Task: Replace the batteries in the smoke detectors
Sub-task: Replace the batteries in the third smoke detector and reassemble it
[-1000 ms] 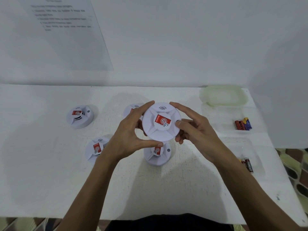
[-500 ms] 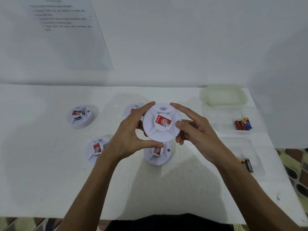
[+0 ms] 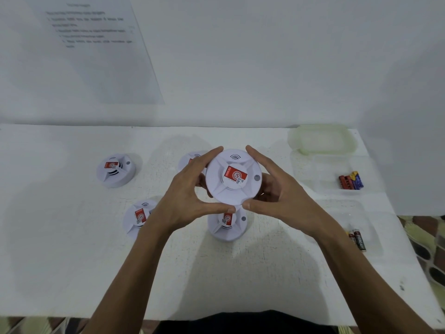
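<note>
The right hand (image 3: 277,196) has shifted its grip in the last half second. Its thumb, which lay across the face of the held smoke detector (image 3: 232,177), now sits on the lower rim beside the left thumb, and a small grey button (image 3: 257,177) shows where it was. The left hand (image 3: 185,201) is unchanged, fingers curled round the left rim. Both hands thus clamp the detector by its edge, face up, raised above the counter (image 3: 72,237). It looks like a grip for twisting the body off its base (the case is not yet open). Four other detectors (image 3: 115,169) rest on the counter.

At the right, a shallow clear tray (image 3: 313,169) holds a cluster of red, blue and yellow batteries (image 3: 350,180). A nearer clear tray (image 3: 370,225) holds two dark batteries (image 3: 358,239). A pale green lid (image 3: 320,138) (or box, I cannot tell which) lies behind them, nothing visible in it.
</note>
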`<state>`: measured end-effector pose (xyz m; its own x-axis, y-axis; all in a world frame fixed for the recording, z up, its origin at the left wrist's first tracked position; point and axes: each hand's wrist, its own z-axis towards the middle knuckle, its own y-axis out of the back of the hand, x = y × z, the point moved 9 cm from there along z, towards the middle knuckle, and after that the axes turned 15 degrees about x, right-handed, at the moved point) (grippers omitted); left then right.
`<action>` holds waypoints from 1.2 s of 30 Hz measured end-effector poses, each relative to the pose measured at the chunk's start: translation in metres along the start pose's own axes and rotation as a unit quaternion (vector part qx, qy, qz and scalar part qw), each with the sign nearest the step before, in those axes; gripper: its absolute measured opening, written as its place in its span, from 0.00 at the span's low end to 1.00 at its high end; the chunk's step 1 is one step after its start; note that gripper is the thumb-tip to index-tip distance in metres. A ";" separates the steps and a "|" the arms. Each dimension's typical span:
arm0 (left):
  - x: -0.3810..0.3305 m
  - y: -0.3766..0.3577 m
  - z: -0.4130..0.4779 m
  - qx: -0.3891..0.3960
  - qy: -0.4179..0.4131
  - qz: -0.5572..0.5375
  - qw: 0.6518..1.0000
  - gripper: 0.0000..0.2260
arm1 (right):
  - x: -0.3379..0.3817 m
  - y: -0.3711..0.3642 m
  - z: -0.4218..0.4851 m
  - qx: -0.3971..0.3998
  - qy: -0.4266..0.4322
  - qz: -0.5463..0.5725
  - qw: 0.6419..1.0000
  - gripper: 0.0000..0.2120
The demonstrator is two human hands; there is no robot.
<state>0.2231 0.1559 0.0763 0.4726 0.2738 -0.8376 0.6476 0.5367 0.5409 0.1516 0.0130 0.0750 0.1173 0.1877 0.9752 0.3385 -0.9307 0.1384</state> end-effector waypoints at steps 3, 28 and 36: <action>0.001 -0.001 0.000 0.005 0.005 -0.002 1.000 0.42 | 0.001 0.000 -0.001 0.000 0.002 0.004 1.000 0.44; 0.006 -0.007 -0.002 0.026 0.021 -0.030 0.999 0.42 | -0.006 -0.001 -0.004 0.007 -0.001 -0.020 1.000 0.43; 0.007 -0.007 -0.002 0.024 0.016 -0.019 0.999 0.42 | -0.008 0.000 -0.005 0.006 -0.002 -0.040 0.999 0.43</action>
<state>0.2205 0.1559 0.0665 0.4271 0.2801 -0.8597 0.6933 0.5089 0.5103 0.1460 0.0098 0.0676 0.0933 0.2636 0.9601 0.3591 -0.9083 0.2145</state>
